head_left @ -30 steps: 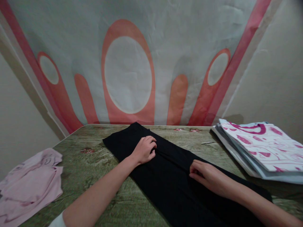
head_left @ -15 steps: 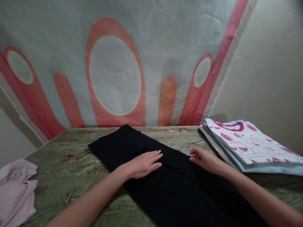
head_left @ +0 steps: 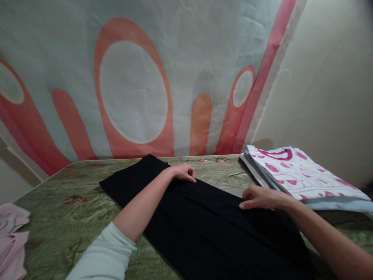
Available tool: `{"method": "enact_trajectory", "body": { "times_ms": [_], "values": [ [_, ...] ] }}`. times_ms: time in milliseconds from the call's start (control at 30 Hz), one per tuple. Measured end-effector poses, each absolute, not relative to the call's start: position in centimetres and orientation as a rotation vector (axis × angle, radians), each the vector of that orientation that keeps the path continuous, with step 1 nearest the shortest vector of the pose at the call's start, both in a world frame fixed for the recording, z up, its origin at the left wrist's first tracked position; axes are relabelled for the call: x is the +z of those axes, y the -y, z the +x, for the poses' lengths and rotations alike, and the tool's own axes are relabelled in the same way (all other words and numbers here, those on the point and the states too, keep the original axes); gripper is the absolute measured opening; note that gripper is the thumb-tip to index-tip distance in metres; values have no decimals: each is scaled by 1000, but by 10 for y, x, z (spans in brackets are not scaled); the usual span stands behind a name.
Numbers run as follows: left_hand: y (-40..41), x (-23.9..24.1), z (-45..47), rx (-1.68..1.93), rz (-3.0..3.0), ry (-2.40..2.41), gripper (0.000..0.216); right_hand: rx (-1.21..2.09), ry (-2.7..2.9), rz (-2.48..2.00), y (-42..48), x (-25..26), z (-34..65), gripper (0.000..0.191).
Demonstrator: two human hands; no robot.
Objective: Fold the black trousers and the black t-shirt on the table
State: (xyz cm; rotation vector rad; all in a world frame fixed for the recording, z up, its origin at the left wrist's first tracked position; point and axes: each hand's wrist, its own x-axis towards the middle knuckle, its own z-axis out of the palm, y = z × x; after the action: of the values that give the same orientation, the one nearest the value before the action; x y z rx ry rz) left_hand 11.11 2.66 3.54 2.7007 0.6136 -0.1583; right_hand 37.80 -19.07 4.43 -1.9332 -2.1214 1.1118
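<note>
A long black garment [head_left: 204,217] lies diagonally across the green patterned table [head_left: 72,210]. My left hand [head_left: 183,172] reaches over it and grips its far edge with curled fingers. My right hand [head_left: 260,197] pinches the same far edge further right, close to a stack of folded clothes [head_left: 294,177]. My left forearm crosses above the black fabric.
The stack of folded white clothes with pink print sits at the table's right back. A crumpled pink garment [head_left: 11,237] lies at the left edge. A wall hanging with orange and pink shapes [head_left: 131,89] stands right behind the table.
My left hand has gone from lying flat on the middle of the garment to gripping its far edge. My right hand shifted slightly right along that edge. The view has turned right.
</note>
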Motion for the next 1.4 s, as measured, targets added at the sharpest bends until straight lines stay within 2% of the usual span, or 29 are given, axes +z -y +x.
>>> {"method": "enact_trajectory", "body": {
  "times_ms": [200, 367, 533, 633, 800, 1000, 1400],
  "values": [
    [-24, 28, 107, 69, 2778, -683, 23, 1056, 2136, -1942, 196, 53, 387, 35],
    [17, 23, 96, 324, 2907, -761, 34, 952, 1976, -1990, 205, 47, 389, 35],
    [59, 14, 71, 123, 2905, -688, 50, 855, 1897, -1957, 221, 28, 396, 33],
    [73, 13, 62, 75, 2917, -727, 57, 630, 1877, -1993, 230, 16, 394, 25],
    [97, 25, 62, 79, 2910, -805, 57, 31, 1893, -1880, 248, 7, 363, 20],
    [123, 26, 66, 122, 2953, -511, 44, 216, 2079, -1618, 272, 14, 323, 19],
    [118, 20, 62, 144, 2906, -484, 46, 240, 2057, -1690, 286, 20, 321, 23]
  ]
}}
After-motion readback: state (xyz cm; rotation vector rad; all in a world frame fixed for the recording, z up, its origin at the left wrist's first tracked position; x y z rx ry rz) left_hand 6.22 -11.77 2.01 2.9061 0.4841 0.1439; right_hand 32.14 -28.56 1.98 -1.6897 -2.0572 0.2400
